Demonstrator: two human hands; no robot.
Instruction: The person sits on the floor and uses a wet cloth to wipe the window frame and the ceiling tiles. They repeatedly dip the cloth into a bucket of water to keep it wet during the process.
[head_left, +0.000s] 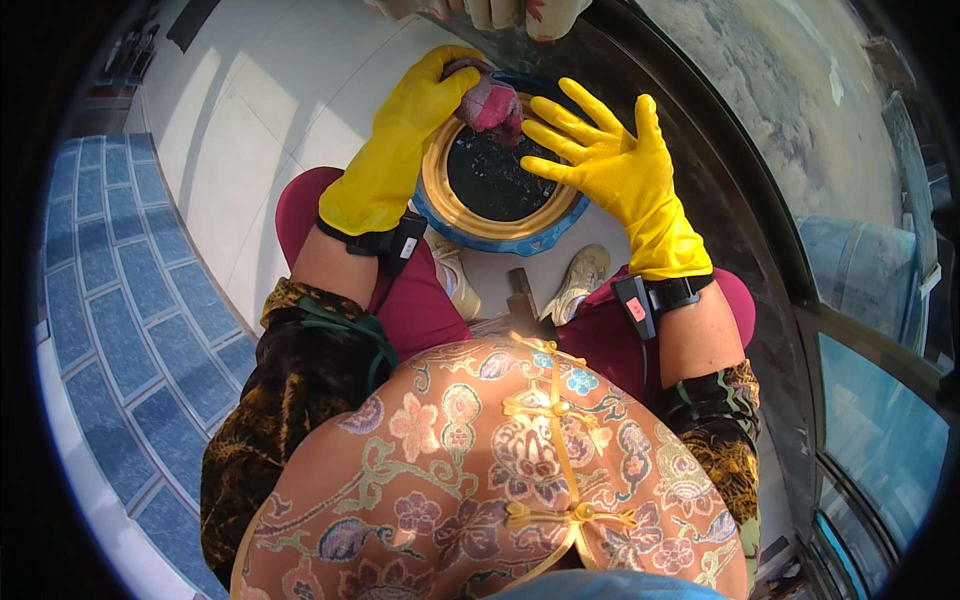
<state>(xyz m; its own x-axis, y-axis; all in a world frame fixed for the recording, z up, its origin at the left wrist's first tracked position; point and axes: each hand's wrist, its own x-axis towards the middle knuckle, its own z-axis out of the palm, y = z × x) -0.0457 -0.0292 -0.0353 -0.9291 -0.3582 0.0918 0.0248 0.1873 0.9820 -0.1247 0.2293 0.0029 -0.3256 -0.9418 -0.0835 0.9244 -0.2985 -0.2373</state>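
My left hand (405, 124), in a yellow rubber glove, grips a damp-looking pink and grey cloth (495, 109) over the far part of a round basin. That basin has a gold-coloured inner ring (437, 176) and a blue outer rim (484, 241). Dark liquid (499, 180) with pale flecks fills its middle. Gloved in the same yellow rubber, my right hand (607, 146) is held open above the basin's right side, fingers spread and pointing towards the cloth. Its fingertips come close to the cloth; whether they touch it I cannot tell.
The basin stands on pale floor tiles (259, 112), just beyond my shoes (581, 277). A dark frame (739, 172) with glass panes (877, 420) curves along the right. Blue brick-patterned covering (135, 322) lies left. Floral fabric (551, 15) hangs at the top edge.
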